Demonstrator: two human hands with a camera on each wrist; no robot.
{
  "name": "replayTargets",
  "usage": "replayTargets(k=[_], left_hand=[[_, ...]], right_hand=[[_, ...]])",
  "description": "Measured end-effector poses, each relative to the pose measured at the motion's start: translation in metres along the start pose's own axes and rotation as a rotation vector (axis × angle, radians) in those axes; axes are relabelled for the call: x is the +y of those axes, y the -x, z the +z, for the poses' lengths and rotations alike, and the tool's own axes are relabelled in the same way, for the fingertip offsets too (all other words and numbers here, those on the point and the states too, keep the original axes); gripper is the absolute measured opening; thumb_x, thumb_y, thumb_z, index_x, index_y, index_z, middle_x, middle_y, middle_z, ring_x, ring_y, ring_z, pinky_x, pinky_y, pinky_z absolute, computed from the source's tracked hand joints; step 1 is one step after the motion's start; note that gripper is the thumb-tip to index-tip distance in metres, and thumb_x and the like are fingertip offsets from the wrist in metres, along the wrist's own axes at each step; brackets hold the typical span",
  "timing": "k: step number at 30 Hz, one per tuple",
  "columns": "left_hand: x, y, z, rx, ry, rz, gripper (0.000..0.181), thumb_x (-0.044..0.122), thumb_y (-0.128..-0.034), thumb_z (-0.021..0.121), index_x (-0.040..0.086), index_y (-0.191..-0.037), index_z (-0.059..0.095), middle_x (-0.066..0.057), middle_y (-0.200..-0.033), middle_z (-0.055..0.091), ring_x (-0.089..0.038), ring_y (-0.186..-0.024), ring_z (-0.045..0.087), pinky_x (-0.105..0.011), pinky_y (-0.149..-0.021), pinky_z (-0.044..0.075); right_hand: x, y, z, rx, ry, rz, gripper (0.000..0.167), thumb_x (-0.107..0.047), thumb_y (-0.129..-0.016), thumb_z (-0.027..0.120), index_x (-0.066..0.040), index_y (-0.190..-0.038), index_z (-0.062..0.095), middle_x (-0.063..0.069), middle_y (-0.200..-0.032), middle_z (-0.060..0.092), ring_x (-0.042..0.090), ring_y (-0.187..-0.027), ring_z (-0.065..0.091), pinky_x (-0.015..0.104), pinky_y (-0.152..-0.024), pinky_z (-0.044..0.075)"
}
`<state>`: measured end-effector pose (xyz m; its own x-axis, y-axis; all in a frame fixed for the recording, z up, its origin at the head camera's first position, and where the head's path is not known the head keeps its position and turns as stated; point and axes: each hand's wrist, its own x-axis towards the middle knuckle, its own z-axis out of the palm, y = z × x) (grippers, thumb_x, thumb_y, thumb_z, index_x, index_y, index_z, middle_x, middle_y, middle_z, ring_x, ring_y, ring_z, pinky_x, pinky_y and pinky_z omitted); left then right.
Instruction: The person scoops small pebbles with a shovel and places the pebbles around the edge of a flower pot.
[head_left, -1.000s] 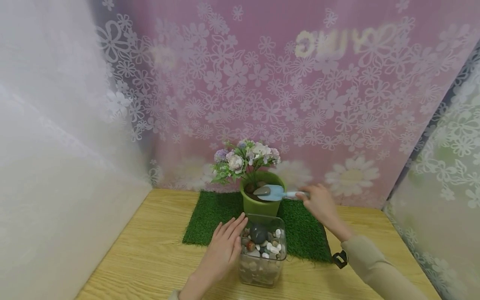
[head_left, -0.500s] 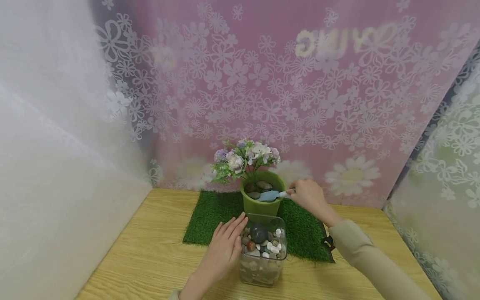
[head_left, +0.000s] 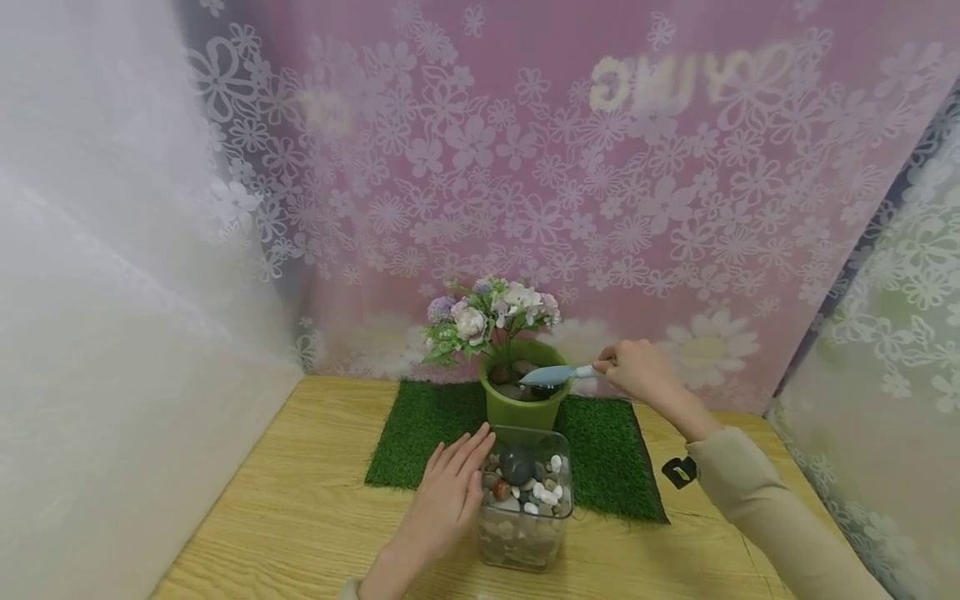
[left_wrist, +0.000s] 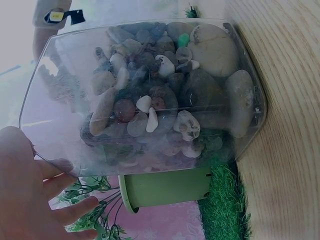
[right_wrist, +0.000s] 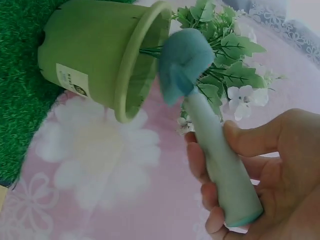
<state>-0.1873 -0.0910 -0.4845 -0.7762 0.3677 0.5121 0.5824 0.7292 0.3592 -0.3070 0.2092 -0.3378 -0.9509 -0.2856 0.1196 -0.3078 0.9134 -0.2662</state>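
My right hand (head_left: 647, 379) grips the pale handle of a small blue garden trowel (head_left: 547, 376). Its blade hangs over the mouth of a green flowerpot (head_left: 521, 413), with no stone visible on it. Stones lie inside the pot around the stems of a bunch of white and purple flowers (head_left: 495, 317); the blade hides part of them. In the right wrist view, fingers and thumb wrap the trowel handle (right_wrist: 220, 165). My left hand (head_left: 447, 496) rests with straight fingers against the left side of a clear plastic container (head_left: 522, 546) holding pebbles (left_wrist: 150, 95).
A green turf mat (head_left: 611, 467) lies under the pot and behind the container, on a wood-grain table (head_left: 300, 500). A pink flowered curtain (head_left: 480, 192) hangs close behind the pot, with pale sheets at both sides. A black band (head_left: 679, 472) hangs near the right wrist.
The trowel, which carried a grey stone, dipped into the pot and tilted. The stone now lies in the pot, and the trowel has risen back up to the right. My left hand stayed put.
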Motion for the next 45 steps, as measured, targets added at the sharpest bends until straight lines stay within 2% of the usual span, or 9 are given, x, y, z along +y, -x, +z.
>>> replayTargets(k=[3,7,13,20,26,30,33,38,45], left_hand=[[-0.001,0.000,0.000,0.006,0.000,0.000,0.047,0.015,-0.1072,0.045,0.014,-0.154,0.045,0.001,-0.162,0.038,-0.031,-0.142,0.044,-0.063,-0.112,0.033],[0.000,0.001,0.000,0.008,-0.005,-0.003,0.047,0.015,-0.1065,0.047,0.014,-0.154,0.046,0.001,-0.161,0.039,-0.031,-0.142,0.044,-0.063,-0.112,0.033],[0.003,0.002,-0.004,0.014,-0.056,-0.010,0.045,0.020,-0.1069,0.049,0.016,-0.152,0.049,0.002,-0.159,0.043,-0.029,-0.143,0.043,-0.062,-0.113,0.033],[0.009,0.003,-0.007,-0.033,-0.095,-0.020,0.052,0.032,-0.1065,0.051,0.015,-0.156,0.043,0.001,-0.163,0.037,-0.026,-0.146,0.038,-0.061,-0.115,0.031],[0.010,0.003,-0.005,0.009,-0.129,0.005,0.052,0.027,-0.1051,0.053,0.015,-0.155,0.044,0.000,-0.162,0.038,-0.027,-0.146,0.038,-0.060,-0.115,0.031],[0.008,0.004,-0.002,0.033,-0.123,0.020,0.052,0.024,-0.1043,0.054,0.017,-0.155,0.044,0.002,-0.162,0.038,-0.026,-0.146,0.039,-0.060,-0.114,0.032],[0.007,0.003,-0.002,0.041,-0.113,0.027,0.052,0.023,-0.1043,0.054,0.017,-0.155,0.044,0.001,-0.161,0.039,-0.027,-0.145,0.040,-0.060,-0.114,0.032],[0.007,0.003,-0.002,0.048,-0.094,0.038,0.051,0.021,-0.1043,0.054,0.017,-0.155,0.045,0.001,-0.161,0.040,-0.029,-0.144,0.041,-0.061,-0.113,0.032],[0.006,0.003,-0.001,0.027,-0.066,0.032,0.050,0.021,-0.1052,0.052,0.016,-0.155,0.045,0.000,-0.161,0.039,-0.029,-0.144,0.041,-0.062,-0.113,0.033]], right_hand=[[0.004,0.010,0.001,0.076,0.032,-0.062,0.023,-0.017,-0.098,0.066,0.001,-0.106,0.077,0.013,-0.088,0.074,0.016,-0.059,0.051,0.035,-0.058,0.043],[0.009,0.025,0.006,0.176,0.067,-0.146,0.017,-0.016,-0.095,0.071,-0.002,-0.102,0.077,0.010,-0.089,0.073,0.023,-0.070,0.054,0.043,-0.067,0.045],[0.014,0.048,0.006,0.299,0.093,-0.234,0.017,-0.014,-0.092,0.074,-0.005,-0.107,0.076,0.011,-0.099,0.073,0.025,-0.077,0.050,0.039,-0.065,0.041],[0.010,0.071,-0.005,0.370,0.113,-0.303,0.014,-0.012,-0.089,0.077,-0.007,-0.102,0.077,0.009,-0.100,0.072,0.023,-0.078,0.051,0.037,-0.066,0.041],[0.002,0.082,-0.013,0.415,0.164,-0.390,0.015,-0.014,-0.086,0.080,-0.010,-0.100,0.078,0.005,-0.093,0.070,0.020,-0.077,0.052,0.037,-0.065,0.044],[-0.009,0.090,-0.019,0.424,0.192,-0.455,0.016,-0.013,-0.083,0.081,-0.010,-0.099,0.078,0.002,-0.088,0.070,0.017,-0.076,0.051,0.034,-0.063,0.044],[-0.019,0.093,-0.023,0.382,0.205,-0.461,0.015,-0.013,-0.083,0.082,-0.010,-0.097,0.079,0.001,-0.086,0.070,0.018,-0.077,0.053,0.034,-0.064,0.046],[-0.032,0.094,-0.029,0.303,0.253,-0.458,0.009,-0.014,-0.084,0.080,-0.010,-0.092,0.079,0.001,-0.085,0.070,0.022,-0.081,0.060,0.042,-0.076,0.054],[-0.048,0.091,-0.030,0.293,0.356,-0.524,0.007,-0.015,-0.083,0.082,-0.012,-0.086,0.077,-0.002,-0.075,0.061,0.019,-0.072,0.051,0.034,-0.066,0.048]])
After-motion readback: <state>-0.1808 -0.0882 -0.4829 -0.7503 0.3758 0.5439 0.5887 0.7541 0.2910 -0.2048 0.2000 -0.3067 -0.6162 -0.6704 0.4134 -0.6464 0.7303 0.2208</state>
